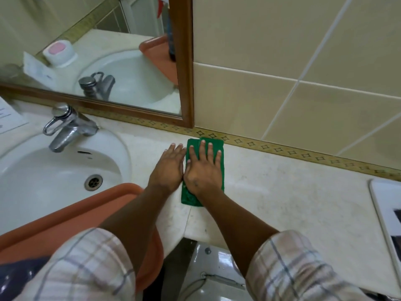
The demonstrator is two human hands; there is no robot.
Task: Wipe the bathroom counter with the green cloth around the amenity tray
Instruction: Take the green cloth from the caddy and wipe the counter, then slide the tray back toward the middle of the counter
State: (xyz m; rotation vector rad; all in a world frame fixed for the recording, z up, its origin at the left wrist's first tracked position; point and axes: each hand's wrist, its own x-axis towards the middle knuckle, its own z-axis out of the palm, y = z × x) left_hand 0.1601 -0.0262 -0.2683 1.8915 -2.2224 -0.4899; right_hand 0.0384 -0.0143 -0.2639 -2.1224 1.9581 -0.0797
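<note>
My right hand [202,170] lies flat, palm down, fingers spread, on the folded green cloth [219,148]; gripping nothing, just pressing it onto the pale speckled stone bench [282,192]; cloth sits near the bench's back edge, its far end almost touching the patterned border strip [282,149] at the foot of the beige tiled wall [303,51]; its near end shows below my wrist.

My left hand [168,165] is also open and flat, palm down on bare bench, just beside the cloth's left edge and touching my right hand at the thumb side; holds nothing.

Left of both hands: white oval ceramic sink [65,170] set into the bench, chrome lever tap [67,127] at its back; terracotta-orange plastic amenity tray [71,211] at the bench's front edge, overlapping the sink's front rim, partly hidden by my left forearm and plaid sleeve [86,268]; tray well apart from the cloth.

Wood-framed mirror [184,61] stands above the bench's back edge; a white flat rounded-corner object [382,213] lies at the bench's right edge, cut off by the frame; cannot tell what it is.
</note>
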